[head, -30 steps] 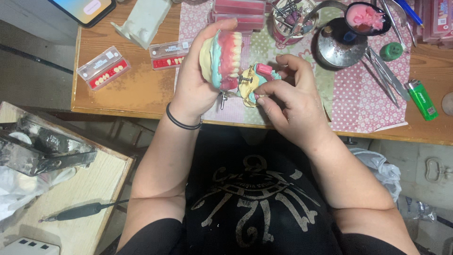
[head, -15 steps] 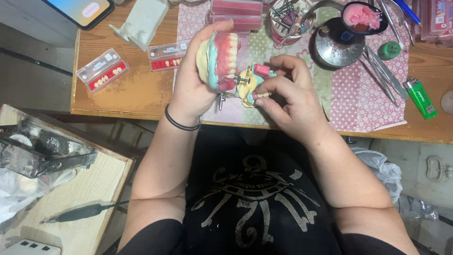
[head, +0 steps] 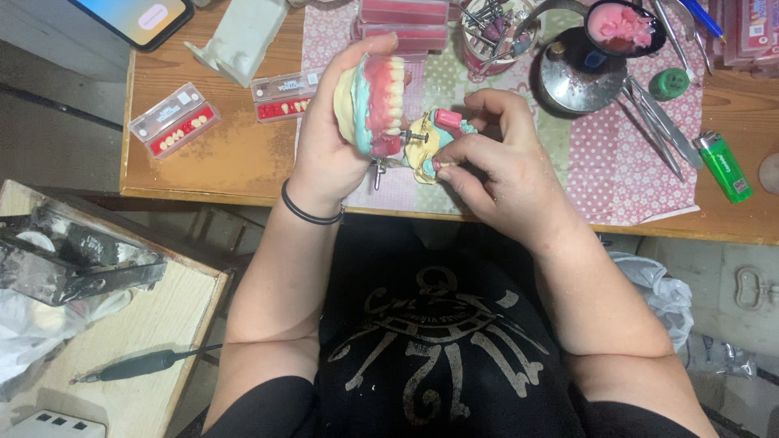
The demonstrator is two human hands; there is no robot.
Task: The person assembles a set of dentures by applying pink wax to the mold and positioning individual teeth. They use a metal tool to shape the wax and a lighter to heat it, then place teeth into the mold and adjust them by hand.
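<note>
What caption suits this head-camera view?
Left hand holds a hinged denture model; right hand pinches its lower half over a wooden table.

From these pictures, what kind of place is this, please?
Most likely a dental technician's workbench. The left hand holds a plaster model with a row of false teeth, small cases of spare teeth lie on the wooden table, and a cup of metal tools stands behind.

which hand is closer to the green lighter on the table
Right. The right hand works at the small half of the hinged dental model, with the green lighter further to its right on the table. The left hand holds the toothed half on the far side.
</note>
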